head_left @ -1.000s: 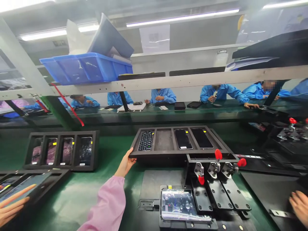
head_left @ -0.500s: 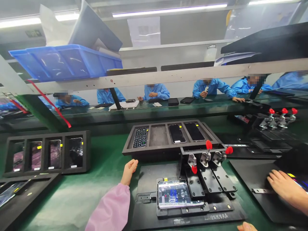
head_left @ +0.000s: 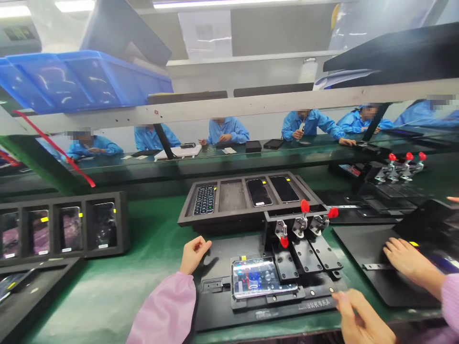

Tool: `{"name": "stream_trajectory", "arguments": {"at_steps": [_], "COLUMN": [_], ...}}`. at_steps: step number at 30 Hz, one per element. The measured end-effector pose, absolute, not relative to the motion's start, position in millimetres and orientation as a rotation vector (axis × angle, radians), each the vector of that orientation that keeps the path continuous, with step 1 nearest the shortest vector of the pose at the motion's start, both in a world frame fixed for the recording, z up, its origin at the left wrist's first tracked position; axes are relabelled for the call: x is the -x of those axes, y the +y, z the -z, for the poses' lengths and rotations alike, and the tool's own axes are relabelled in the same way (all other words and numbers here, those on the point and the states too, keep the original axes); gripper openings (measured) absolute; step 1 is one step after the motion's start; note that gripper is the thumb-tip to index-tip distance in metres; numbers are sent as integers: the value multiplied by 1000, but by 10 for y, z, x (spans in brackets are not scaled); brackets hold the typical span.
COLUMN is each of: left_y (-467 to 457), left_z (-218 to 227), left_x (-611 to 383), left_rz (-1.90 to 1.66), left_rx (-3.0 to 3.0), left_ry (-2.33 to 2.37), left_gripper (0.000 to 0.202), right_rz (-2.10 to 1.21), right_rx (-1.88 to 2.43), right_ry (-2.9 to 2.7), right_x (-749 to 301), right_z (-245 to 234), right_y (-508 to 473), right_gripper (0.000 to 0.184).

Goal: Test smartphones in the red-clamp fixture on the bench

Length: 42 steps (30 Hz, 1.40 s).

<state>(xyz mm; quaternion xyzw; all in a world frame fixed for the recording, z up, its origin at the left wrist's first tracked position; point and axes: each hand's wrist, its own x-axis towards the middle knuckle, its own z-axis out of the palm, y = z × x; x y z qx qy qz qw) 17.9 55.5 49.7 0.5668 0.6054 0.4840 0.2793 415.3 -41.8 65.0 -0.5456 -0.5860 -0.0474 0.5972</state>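
My left hand (head_left: 194, 254), in a pink sleeve, is held with curled fingers above the left back corner of a black test fixture (head_left: 222, 320); nothing shows in it. My right hand (head_left: 362, 317) hovers by the fixture's front right corner, fingers partly bent and apart, holding nothing I can see. Between them a phone (head_left: 253, 277) with a lit screen and a yellow tab lies in the fixture's nest. Three toggle clamps (head_left: 300, 224) with red tips stand behind it; the left one's handle points down, and its black arm (head_left: 286, 263) reaches over the phone's right end.
Behind the fixture sits a black tray (head_left: 233, 220) with several phones. Another phone tray (head_left: 124, 224) stands left. At right, a co-worker's hand (head_left: 405, 258) rests at a second fixture (head_left: 358, 248). A shelf (head_left: 251, 107) with a blue bin (head_left: 82, 79) crosses above; people in blue sit beyond.
My right hand has come further into view from the bottom edge, up to the fixture's front right. My left hand has shifted slightly toward the fixture. The whole view has shifted a little.
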Motion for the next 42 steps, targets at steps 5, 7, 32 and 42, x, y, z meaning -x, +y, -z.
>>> {"name": "stream_trajectory", "arguments": {"at_steps": [5,7,32,42], "left_y": [449,389,-340,-267], "left_z": [-596,-643,-684,-608], "left_x": [-174,-197,-585,-633], "left_rz": [-1270,-1209,-758,-890], "left_rx": [-1616,-1676,-2080,-2134], "left_ry": [1653,1630,1577,1605], "left_gripper": [32,29,20,15], "right_rz": [84,60,-467,-264], "right_rx": [1140,1247,997,1188], "right_ry": [-1575,-1656,-1465,-1578], "right_x": [-3851,-3740,-3728,-3932], "right_z": [-1182,-1259,-2134,-1963], "right_y": [-91,43,364,473], "right_gripper": [14,36,42,24]}}
